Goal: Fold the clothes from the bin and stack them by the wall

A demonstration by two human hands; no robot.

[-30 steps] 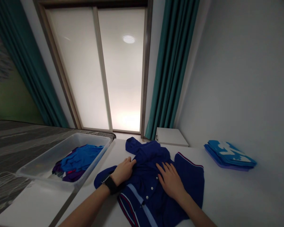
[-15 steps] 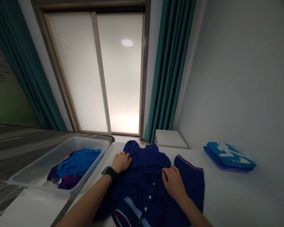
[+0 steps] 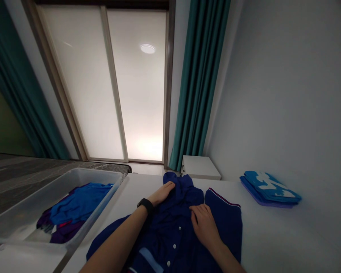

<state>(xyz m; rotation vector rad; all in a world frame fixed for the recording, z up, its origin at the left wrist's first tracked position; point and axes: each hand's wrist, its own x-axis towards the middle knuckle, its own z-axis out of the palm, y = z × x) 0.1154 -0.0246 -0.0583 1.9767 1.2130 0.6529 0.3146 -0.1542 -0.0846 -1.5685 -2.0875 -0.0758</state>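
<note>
A dark blue button-up polo shirt [image 3: 170, 223] lies rumpled on the white table, its white buttons running down the middle. Its right sleeve [image 3: 224, 220] spreads out flat, with a red-and-white striped hem. A light blue band shows low on the shirt's left part. My left hand [image 3: 163, 192], with a black watch on the wrist, is closed on the cloth beside the collar. Bent fingers of my right hand [image 3: 206, 224] grip the shirt front near the right shoulder. Some cloth under both hands is hidden.
A clear plastic bin [image 3: 105, 201] at the left holds blue and purple clothes [image 3: 79, 204]. Folded blue and purple cloths [image 3: 269, 187] are stacked on the white table [image 3: 272, 239] by the right wall. Behind the table stands a white cabinet [image 3: 200, 167].
My left hand has moved right, and the collar and left shoulder have shifted right and bunched inward. My right hand stays on the shirt front. The view has turned slightly.
</note>
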